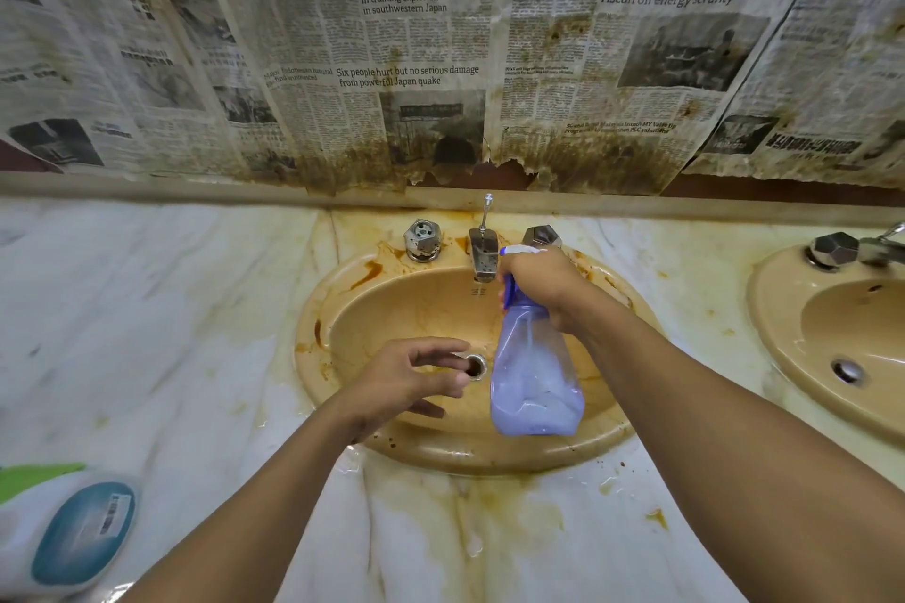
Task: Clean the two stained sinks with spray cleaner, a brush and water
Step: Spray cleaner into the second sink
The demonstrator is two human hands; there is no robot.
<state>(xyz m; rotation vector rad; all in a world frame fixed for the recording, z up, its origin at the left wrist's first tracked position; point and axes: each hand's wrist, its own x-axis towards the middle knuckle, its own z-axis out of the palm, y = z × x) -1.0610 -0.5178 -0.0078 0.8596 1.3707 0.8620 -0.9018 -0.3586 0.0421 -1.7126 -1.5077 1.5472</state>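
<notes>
right hand [543, 289] grips translucent purple plastic spray bottle [531, 348], frame centre | pale liquid [538, 411] in its lower part | left hand [411, 382] loosely curled, empty, over stained beige oval sink [392, 309]

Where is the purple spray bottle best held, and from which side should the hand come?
Grip the narrow neck under the spray head, coming from the right, as the right hand does. The spray bottle widens toward its base, so only the neck fits curled fingers, and the blue trigger faces left, within a forefinger's reach.
</notes>
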